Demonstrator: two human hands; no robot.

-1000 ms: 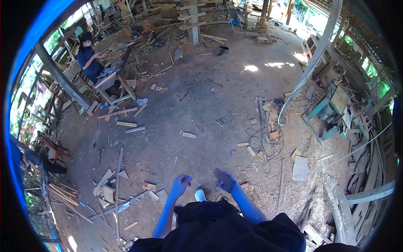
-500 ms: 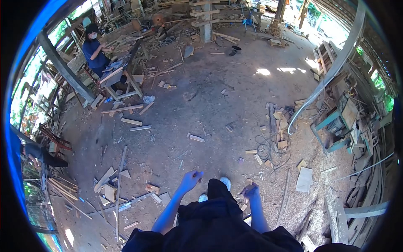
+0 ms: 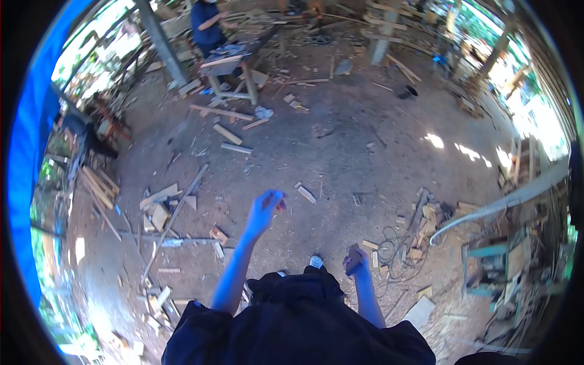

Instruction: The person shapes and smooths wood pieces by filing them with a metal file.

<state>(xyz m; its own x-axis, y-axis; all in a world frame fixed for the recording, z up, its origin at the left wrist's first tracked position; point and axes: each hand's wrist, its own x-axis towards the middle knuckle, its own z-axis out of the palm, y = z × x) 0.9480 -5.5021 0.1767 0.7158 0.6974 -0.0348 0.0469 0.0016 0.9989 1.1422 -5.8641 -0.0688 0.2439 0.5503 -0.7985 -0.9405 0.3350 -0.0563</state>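
My left hand point(image 3: 265, 208) is raised in front of my body over the bare floor, its fingers loosely curled and apart, with nothing visible in them. A short wood offcut point(image 3: 306, 194) lies on the ground just beyond it. My right hand point(image 3: 358, 271) is lower, near my right hip, closed on a small dark brown flat piece point(image 3: 353, 258) that covers part of the fingers. What the piece is made of, I cannot tell. The tip of my shoe point(image 3: 316, 261) shows between the hands.
Wood scraps point(image 3: 159, 216) and a long strip point(image 3: 176, 222) lie left; a coiled cable point(image 3: 392, 249) lies right beside more offcuts. A green-framed machine point(image 3: 486, 267) stands far right. A person point(image 3: 208, 27) works at a wooden bench point(image 3: 228, 64) ahead, near a post point(image 3: 161, 42).
My view has swung left and forward, so the bench and scraps sit further right or higher in the picture. Both hands appear higher, and the dark piece in my right hand shows more plainly.
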